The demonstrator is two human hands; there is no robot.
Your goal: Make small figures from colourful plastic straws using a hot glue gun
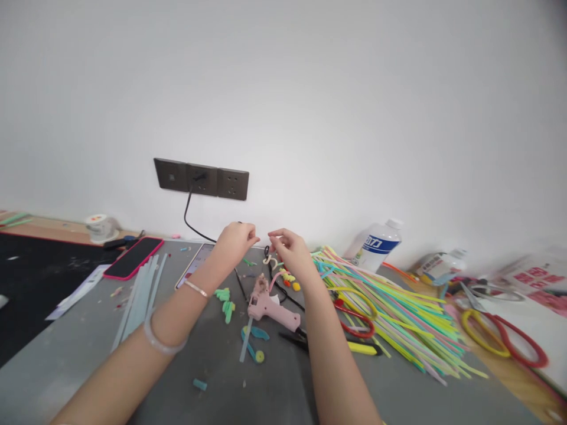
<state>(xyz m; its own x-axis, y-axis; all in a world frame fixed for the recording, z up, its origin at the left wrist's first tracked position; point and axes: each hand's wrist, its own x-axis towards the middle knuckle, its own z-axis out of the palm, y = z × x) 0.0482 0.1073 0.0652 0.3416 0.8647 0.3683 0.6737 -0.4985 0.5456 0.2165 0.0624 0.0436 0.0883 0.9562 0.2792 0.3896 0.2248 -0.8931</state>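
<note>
My left hand [236,239] and my right hand [290,248] are raised side by side above the far part of the grey table [274,383], fingertips pinched toward each other. What they pinch is too small to make out. Below them lies a pink glue gun [271,307] with a clear glue stick behind it. Small green pieces [225,301], yellow and red bits [290,278] and a small white ring [269,260] lie around it. A black cord [190,218] runs up to the wall sockets [201,179].
A big heap of coloured straws [398,313] spreads to the right, with red-handled scissors [354,316] on it. A phone in a red case [133,257], clear glue sticks [142,295], a white bottle [378,245], red and yellow loops [505,336] and a black mat [35,283] surround the work area.
</note>
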